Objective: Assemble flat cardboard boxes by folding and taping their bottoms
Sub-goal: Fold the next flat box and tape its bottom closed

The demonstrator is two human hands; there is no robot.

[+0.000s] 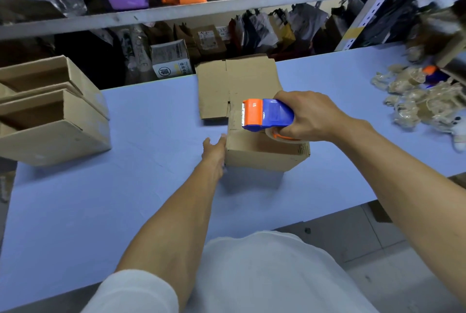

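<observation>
A small brown cardboard box (264, 151) stood just right of the frame's centre on the pale blue table (126, 186), turned bottom-up so that its folded flaps faced the person and could take tape. The left hand (214, 152) lay flat against the box's left wall, fingers straight and gripping nothing; it looked placed there to brace the box against the sideways pull of the tape. The right hand (310, 118) was closed around the handle of a blue and orange plastic tape dispenser (267, 116), held low over the box's top with its orange toothed end toward the far left edge and the clear roll touching the cardboard. That pose suggested a strip was being run along the seam, though the tape itself was too faint to trace.

Directly behind the box, a flat unfolded cardboard blank (237, 83) lay near the table's far edge, probably kept close as the next piece. At the left of the frame, open assembled cardboard boxes (53, 121) sat together, well apart from the work. In the upper right lay a heap of crumpled clear tape scraps (416, 100).
</observation>
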